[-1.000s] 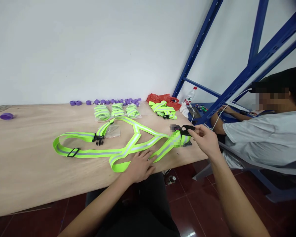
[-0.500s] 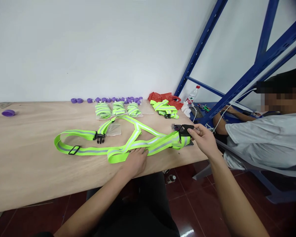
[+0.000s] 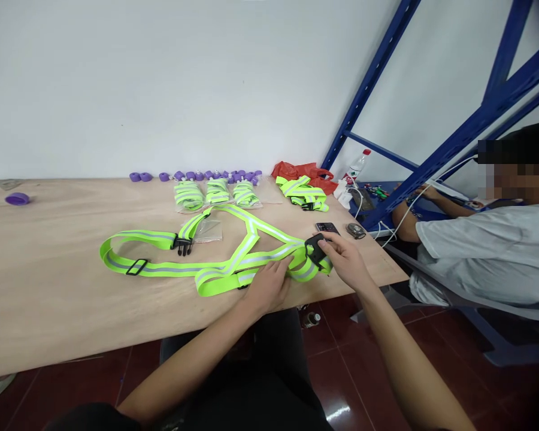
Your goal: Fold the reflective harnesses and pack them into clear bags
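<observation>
A neon yellow-green reflective harness with grey stripes lies spread on the wooden table. At its right end, my right hand pinches a black plastic piece between thumb and fingers; a strap loops around beneath it. My left hand is closed on the strap near the front edge, its fingertips partly hidden among the folds. Toward the left, a black side-release buckle and a black slide adjuster sit on the harness's big loop.
Several bagged reflective straps lie behind, with purple caps along the wall. Another folded strap rests by a red plastic bag. A phone and a round black object lie right. A co-worker sits beyond the blue rack.
My right hand has brought the black piece left and slightly down, uncovering the phone and the round object. My left hand has slid right along the strap.
</observation>
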A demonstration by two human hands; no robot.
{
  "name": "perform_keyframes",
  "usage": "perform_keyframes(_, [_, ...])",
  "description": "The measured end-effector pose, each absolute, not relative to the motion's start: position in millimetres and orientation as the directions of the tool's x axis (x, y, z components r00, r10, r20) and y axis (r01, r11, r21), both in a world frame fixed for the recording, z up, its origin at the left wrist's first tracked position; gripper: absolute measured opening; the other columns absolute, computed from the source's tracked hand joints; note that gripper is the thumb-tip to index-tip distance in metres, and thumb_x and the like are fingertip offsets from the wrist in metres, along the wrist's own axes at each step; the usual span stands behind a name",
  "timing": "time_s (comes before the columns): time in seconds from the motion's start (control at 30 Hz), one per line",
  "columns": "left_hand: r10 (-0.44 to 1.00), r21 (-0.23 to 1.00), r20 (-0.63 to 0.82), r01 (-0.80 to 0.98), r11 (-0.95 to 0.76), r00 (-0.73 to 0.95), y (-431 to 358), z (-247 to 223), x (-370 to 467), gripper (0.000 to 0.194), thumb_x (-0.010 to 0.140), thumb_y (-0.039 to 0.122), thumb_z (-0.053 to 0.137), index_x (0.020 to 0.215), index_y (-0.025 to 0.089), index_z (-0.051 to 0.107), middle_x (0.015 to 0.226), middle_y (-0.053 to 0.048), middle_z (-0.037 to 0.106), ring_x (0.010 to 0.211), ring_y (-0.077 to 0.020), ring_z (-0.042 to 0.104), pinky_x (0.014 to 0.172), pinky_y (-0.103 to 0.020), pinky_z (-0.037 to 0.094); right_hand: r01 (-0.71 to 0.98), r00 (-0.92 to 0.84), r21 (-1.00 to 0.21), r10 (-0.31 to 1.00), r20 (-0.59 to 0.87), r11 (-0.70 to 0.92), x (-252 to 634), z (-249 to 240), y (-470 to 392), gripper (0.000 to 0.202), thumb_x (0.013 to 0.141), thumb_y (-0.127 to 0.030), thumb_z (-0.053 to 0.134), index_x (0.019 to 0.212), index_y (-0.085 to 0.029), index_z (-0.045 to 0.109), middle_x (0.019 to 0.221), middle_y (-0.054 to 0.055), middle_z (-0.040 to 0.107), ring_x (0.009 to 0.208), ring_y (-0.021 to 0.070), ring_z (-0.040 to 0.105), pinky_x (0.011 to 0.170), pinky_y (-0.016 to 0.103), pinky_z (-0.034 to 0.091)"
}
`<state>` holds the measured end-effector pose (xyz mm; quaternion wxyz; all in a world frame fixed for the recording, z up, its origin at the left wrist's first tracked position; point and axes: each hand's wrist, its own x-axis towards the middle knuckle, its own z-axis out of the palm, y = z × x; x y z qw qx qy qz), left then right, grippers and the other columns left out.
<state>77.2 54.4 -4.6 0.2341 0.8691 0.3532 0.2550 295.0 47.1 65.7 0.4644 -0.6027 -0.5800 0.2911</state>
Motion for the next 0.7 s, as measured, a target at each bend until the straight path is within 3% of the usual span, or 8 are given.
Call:
perform_keyframes(0.13, [0.7, 0.519, 0.239, 0.521, -0.678, 0.673, 57.3, -9.2, 71.4, 0.034, 0.095, 0.017, 0.042, 0.126, 0.02, 0.057, 0.128, -0.01, 0.063, 0.121, -0.0257, 0.055, 0.101, -0.043, 0.047, 0.603, 0.078, -0.784, 0.967, 0.244, 0.15, 297.6, 64.5, 45.1, 0.037, 0.089, -0.048, 0.059, 0.108, -0.021, 0.075, 0.109, 0.006, 0.076, 0.101, 0.0263, 0.07, 0.087, 0.038, 0.057])
perform_keyframes(0.27, [0.672, 0.433, 0.198, 0.551, -0.713, 0.714, 52.2, -12.2, 65.8, 0.055, 0.096, 0.027, 0.045, 0.149, 0.016, 0.037, 0.153, -0.013, 0.045, 0.143, -0.0269, 0.038, 0.113, -0.045, 0.036, 0.721, -0.064, -0.669, 0.979, 0.194, 0.18, 296.2, 69.5, 46.8, 0.033, 0.092, -0.044, 0.055, 0.109, -0.025, 0.076, 0.112, 0.005, 0.076, 0.103, 0.0278, 0.071, 0.091, 0.04, 0.055])
perform_keyframes(0.4, [0.656, 0.339, 0.138, 0.587, -0.735, 0.742, 46.1, -12.9, 63.3, 0.064, 0.1, 0.039, 0.038, 0.155, 0.01, 0.024, 0.161, -0.015, 0.031, 0.149, -0.0279, 0.027, 0.117, -0.047, 0.029, 0.821, -0.188, -0.502, 0.959, 0.212, 0.272, 295.3, 80.9, 50.2, 0.034, 0.091, -0.039, 0.055, 0.118, -0.026, 0.071, 0.119, 0.006, 0.073, 0.108, 0.0281, 0.069, 0.096, 0.041, 0.052])
perform_keyframes(0.53, [0.635, 0.292, 0.099, 0.587, -0.755, 0.766, 44.5, -13.1, 59.5, 0.064, 0.102, 0.044, 0.032, 0.156, 0.01, 0.024, 0.163, -0.013, 0.025, 0.151, -0.0286, 0.022, 0.118, -0.048, 0.027, 0.89, -0.199, -0.371, 0.958, 0.205, 0.265, 302.9, 88.2, 52.5, 0.057, 0.084, -0.04, 0.066, 0.138, -0.025, 0.057, 0.123, 0.009, 0.069, 0.11, 0.03, 0.065, 0.091, 0.041, 0.052])
perform_keyframes(0.6, [0.632, 0.283, 0.093, 0.588, -0.758, 0.77, 44.6, -13.9, 58.0, 0.065, 0.102, 0.046, 0.031, 0.156, 0.01, 0.024, 0.164, -0.013, 0.023, 0.152, -0.0284, 0.021, 0.119, -0.048, 0.025, 0.907, -0.148, -0.344, 0.95, 0.276, 0.241, 309.7, 86.7, 54.7, 0.055, 0.086, -0.041, 0.063, 0.138, -0.023, 0.055, 0.116, 0.01, 0.068, 0.103, 0.0283, 0.066, 0.085, 0.038, 0.052])
perform_keyframes(0.7, [0.631, 0.277, 0.097, 0.588, -0.76, 0.77, 44.6, -15.5, 57.2, 0.065, 0.102, 0.047, 0.03, 0.156, 0.011, 0.023, 0.163, -0.013, 0.024, 0.152, -0.0275, 0.02, 0.119, -0.047, 0.024, 0.919, -0.054, -0.338, 0.914, 0.402, 0.202, 322.2, 80.4, 58.9, 0.031, 0.092, -0.041, 0.055, 0.107, -0.019, 0.068, 0.088, 0.008, 0.065, 0.078, 0.0226, 0.062, 0.07, 0.032, 0.048])
